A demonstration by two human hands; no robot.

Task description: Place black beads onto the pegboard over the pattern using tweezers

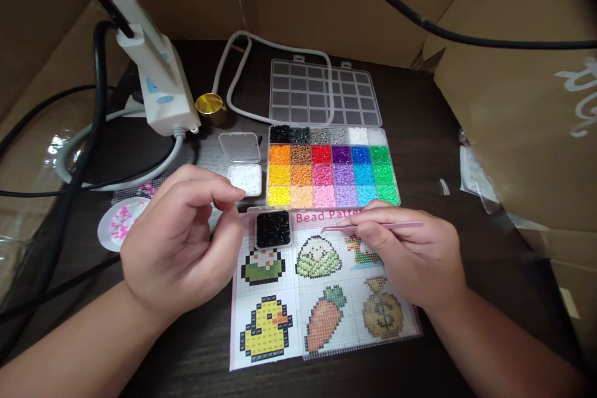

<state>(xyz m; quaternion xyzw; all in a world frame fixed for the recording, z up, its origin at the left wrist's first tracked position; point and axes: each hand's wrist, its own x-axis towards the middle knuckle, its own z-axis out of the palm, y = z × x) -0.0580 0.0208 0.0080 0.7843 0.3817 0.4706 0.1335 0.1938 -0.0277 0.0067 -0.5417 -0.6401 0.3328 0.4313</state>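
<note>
My right hand [410,255] pinches pink tweezers [392,225], their tip over the bead pattern sheet [265,357] near the white-and-green dumpling-like picture. My left hand [181,236] is raised to the left of the sheet, fingers curled, thumb and index tips apart, nothing visible between them. A small box of black beads [273,229] lies on the sheet's top left. Behind it stands an open small box of white beads [245,180]. The large sorted bead case [332,165] lies beyond the sheet, its clear lid [326,93] folded back. A transparent pegboard [364,348] covers the sheet's right part.
A white dish with pink beads [112,224] is partly behind my left hand. A power strip [170,93] with cables stands at the back left, beside a gold cup [211,109]. Cardboard walls [527,99] surround the dark table [420,155].
</note>
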